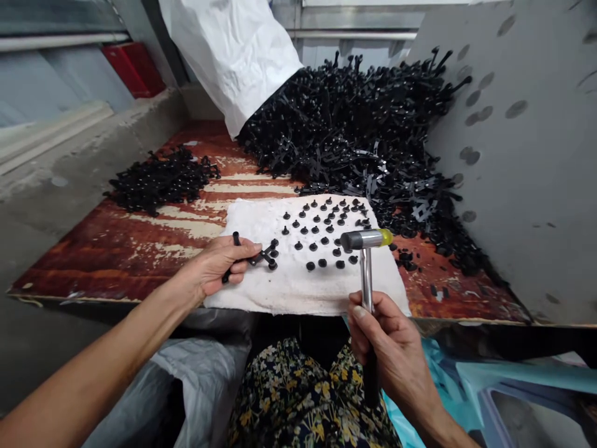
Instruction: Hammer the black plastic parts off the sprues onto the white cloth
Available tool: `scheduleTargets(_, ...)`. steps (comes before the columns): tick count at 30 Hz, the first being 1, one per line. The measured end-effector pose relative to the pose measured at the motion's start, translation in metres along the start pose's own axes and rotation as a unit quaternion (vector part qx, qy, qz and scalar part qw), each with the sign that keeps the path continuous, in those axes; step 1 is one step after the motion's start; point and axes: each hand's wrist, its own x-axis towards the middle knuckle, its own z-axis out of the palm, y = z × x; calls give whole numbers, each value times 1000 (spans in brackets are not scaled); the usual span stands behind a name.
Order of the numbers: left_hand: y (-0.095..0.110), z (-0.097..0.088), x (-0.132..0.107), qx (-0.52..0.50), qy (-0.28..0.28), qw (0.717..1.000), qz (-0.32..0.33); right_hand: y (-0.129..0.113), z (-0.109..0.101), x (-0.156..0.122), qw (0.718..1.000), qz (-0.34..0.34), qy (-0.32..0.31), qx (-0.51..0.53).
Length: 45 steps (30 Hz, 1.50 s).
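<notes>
My left hand [229, 260] is closed around a black plastic part with thin arms [237, 239]. One end of that part meets a small black round cap [273, 265] at the left of a white cloth [252, 295]. My right hand [387, 330] grips a mallet [372, 238] by its shaft, head up, just above the cloth's right front. The mallet has a metal head with a black face on the left and a yellow face on the right. Several black caps with upright stems [313, 247] stand in loose rows across the cloth.
A large heap of black plastic parts [345, 118] fills the back, spilling from a white sack [242, 56]. A smaller pile [161, 179] lies at the left of the worn red-brown table [107, 249]. A grey panel [522, 168] borders the right side.
</notes>
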Motion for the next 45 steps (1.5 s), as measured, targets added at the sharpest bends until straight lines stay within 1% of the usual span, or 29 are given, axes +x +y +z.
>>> scheduleTargets(3, -2, -1, 2, 1, -3, 1000, 0, 2, -3, 0, 1000, 7, 15, 14)
scheduleTargets(9, -2, 1, 4, 8, 15, 1000, -2, 4, -6, 0, 999, 16, 28, 30)
scheduleTargets(21, -2, 5, 3, 8, 36, 999, -5, 9, -5, -2, 999, 15, 18, 24)
scheduleTargets(31, -3, 5, 4, 28, 34, 999, 10, 15, -8, -2, 1000, 18, 4, 14)
scheduleTargets(34, -1, 8, 3, 52, 49, 997, 9, 15, -10, -4, 1000, 14, -2, -13)
scheduleTargets(37, 4, 12, 3, 81, 67, 994, -2, 11, -14, -5, 995, -23, -19, -97)
scheduleTargets(39, 7, 13, 4, 105, 73, 992, -10, 5, -15, -4, 980, -75, -40, -182)
scheduleTargets(40, 9, 14, 5, 118, 74, 990, -13, 1, -16, -3, 966, -112, -51, -226)
scheduleTargets(42, 11, 13, 6, 137, 74, 988, -16, -5, -15, 2, 927, -205, -73, -305)
scheduleTargets(45, 11, 10, 6, 143, 71, 987, -19, -12, -12, 12, 854, -331, -118, -384)
